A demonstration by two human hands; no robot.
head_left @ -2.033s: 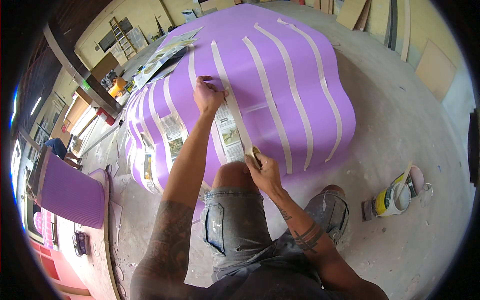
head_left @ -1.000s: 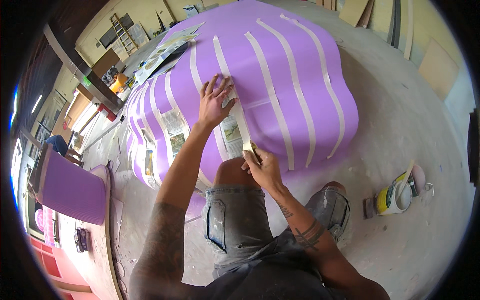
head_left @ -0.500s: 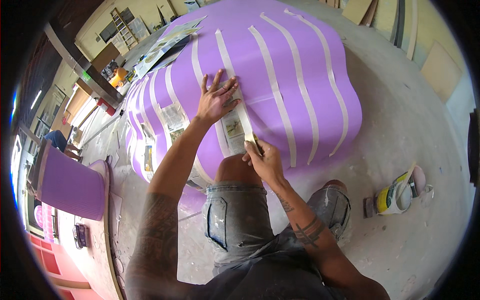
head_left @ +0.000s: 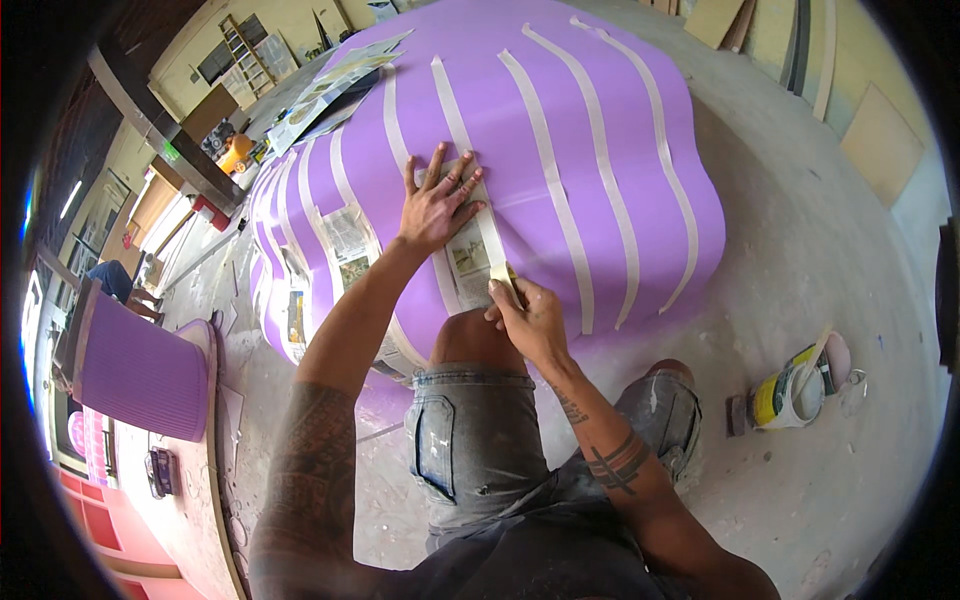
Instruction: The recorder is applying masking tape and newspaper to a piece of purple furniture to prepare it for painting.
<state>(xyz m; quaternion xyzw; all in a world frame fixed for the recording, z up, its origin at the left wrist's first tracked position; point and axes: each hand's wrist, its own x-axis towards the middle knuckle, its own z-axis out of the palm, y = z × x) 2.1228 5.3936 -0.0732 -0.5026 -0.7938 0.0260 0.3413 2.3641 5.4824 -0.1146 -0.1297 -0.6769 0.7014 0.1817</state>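
A large rounded purple form [head_left: 500,130] fills the middle, with several pale strips of masking tape running down its side. My left hand [head_left: 437,208] lies on it with fingers spread, pressing near a tape strip and the top of a printed newspaper piece [head_left: 468,262]. Lower down, my right hand [head_left: 530,318] is closed at the end of a masking tape strip [head_left: 493,243] that runs along the newspaper's right edge. A yellowish bit, perhaps the tape roll, shows at its fingers; the rest is hidden in the grip. My bent knee [head_left: 468,338] is just beneath.
Loose newspaper sheets [head_left: 335,85] lie atop the form. On the floor at right stand an open tin [head_left: 775,402] with a stick and a small dark block [head_left: 736,415]. A purple ribbed piece [head_left: 140,365] rests on a board at left. Another person [head_left: 120,283] is farther back.
My left hand has shifted slightly down and right on the form, its fingers spreading a little. My right hand stays in nearly the same place on the tape.
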